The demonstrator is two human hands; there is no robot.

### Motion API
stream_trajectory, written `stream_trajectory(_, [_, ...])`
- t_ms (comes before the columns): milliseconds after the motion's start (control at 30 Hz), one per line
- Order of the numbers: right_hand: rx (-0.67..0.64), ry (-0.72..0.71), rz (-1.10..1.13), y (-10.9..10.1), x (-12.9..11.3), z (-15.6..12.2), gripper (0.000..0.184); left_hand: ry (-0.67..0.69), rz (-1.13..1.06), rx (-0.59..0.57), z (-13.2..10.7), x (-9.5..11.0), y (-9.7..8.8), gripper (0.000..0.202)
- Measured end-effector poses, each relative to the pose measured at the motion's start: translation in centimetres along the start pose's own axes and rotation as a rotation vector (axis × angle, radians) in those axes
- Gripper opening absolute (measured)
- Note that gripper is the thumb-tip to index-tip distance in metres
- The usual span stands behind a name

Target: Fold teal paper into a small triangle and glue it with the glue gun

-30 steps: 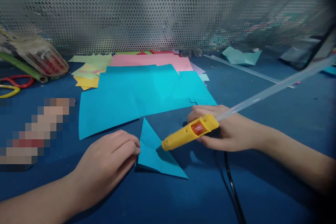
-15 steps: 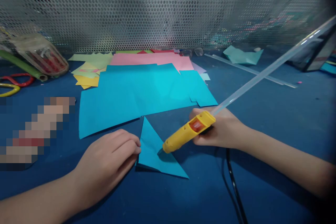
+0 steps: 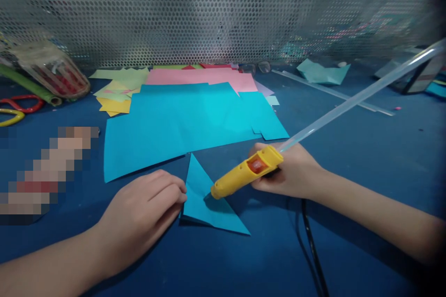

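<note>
My right hand (image 3: 285, 169) is wrapped round a yellow glue gun (image 3: 240, 176), its dark nozzle at the middle of a small folded blue paper piece (image 3: 209, 211). Whether the tip touches the paper, I cannot tell. A long clear glue stick (image 3: 348, 104) sticks out of the gun's back end. My left hand (image 3: 149, 216) pinches the left edge of the folded paper with its fingertips, holding it against the blue table. Just beyond lies a large blue paper sheet (image 3: 174, 125).
Pink paper (image 3: 198, 75) and yellow scraps (image 3: 116, 104) lie behind. A glass jar (image 3: 55, 72), a green roll (image 3: 29, 83) and scissors (image 3: 26, 104) are at left. Loose glue sticks (image 3: 327, 89) and a pale paper boat (image 3: 322, 73) lie at the back right. A black cord (image 3: 311, 246) trails from the gun.
The glue gun in my right hand has moved slightly left, its nozzle now closer to the middle of the folded paper. My left hand keeps its hold on the paper.
</note>
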State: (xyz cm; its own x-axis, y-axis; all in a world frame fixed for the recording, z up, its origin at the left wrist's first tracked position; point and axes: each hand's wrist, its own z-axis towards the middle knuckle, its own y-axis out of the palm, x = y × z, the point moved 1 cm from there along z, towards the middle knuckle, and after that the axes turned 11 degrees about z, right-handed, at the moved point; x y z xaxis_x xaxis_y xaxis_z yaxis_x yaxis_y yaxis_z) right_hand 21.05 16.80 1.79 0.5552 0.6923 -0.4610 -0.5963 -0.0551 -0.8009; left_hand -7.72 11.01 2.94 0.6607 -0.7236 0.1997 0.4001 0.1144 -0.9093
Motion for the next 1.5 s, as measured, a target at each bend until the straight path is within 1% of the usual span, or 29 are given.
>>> stream_trajectory(100, [0.026,-0.03,-0.006,0.2,0.2,-0.2,0.011,-0.002,0.001,0.0,-0.1,0.0,0.0,0.017])
stream_trajectory(200, [0.016,-0.071,0.004,0.0,0.1,-0.1,0.01,-0.003,0.0,0.002,-0.1,0.1,0.0,0.017])
stream_trajectory(333, [-0.042,-0.093,0.005,-0.7,-0.4,0.2,0.009,-0.002,-0.005,-0.001,-0.1,0.1,0.0,0.017])
stream_trajectory(533, [-0.087,-0.016,-0.02,-0.6,-0.1,0.3,0.01,-0.008,-0.001,0.0,-0.1,0.1,0.0,0.018])
stream_trajectory(633, [-0.074,-0.037,-0.01,-0.6,0.1,0.2,0.011,-0.005,0.0,-0.001,-0.1,0.1,0.1,0.018])
stream_trajectory(700, [-0.099,-0.039,-0.006,-0.7,0.1,0.2,0.012,-0.002,0.002,0.002,-0.1,0.1,0.1,0.018])
stream_trajectory(800, [-0.139,-0.007,-0.011,-1.0,0.2,0.2,0.013,-0.002,0.002,0.007,-0.1,0.0,0.1,0.018])
stream_trajectory(867, [-0.135,0.004,-0.009,-0.9,0.4,0.1,0.013,0.001,-0.002,0.01,0.0,0.0,0.1,0.018])
stream_trajectory(1000, [-0.106,-0.023,0.009,-0.7,0.8,-0.2,0.011,-0.003,-0.007,0.005,0.0,0.0,0.1,0.017])
stream_trajectory(1200, [-0.108,0.016,-0.06,-1.0,0.9,0.2,0.009,-0.003,-0.008,0.011,0.0,0.1,0.0,0.017])
stream_trajectory(1367, [-0.094,-0.017,-0.036,-1.0,0.7,0.2,0.012,-0.017,-0.008,0.02,0.0,0.2,-0.1,0.018])
stream_trajectory(1467, [-0.119,0.032,-0.063,-1.3,0.1,0.6,0.011,-0.014,-0.011,0.014,0.0,0.1,-0.1,0.017])
stream_trajectory(1500, [-0.133,0.057,-0.075,-1.4,0.0,0.8,0.014,-0.013,-0.011,0.012,0.0,0.1,-0.1,0.017])
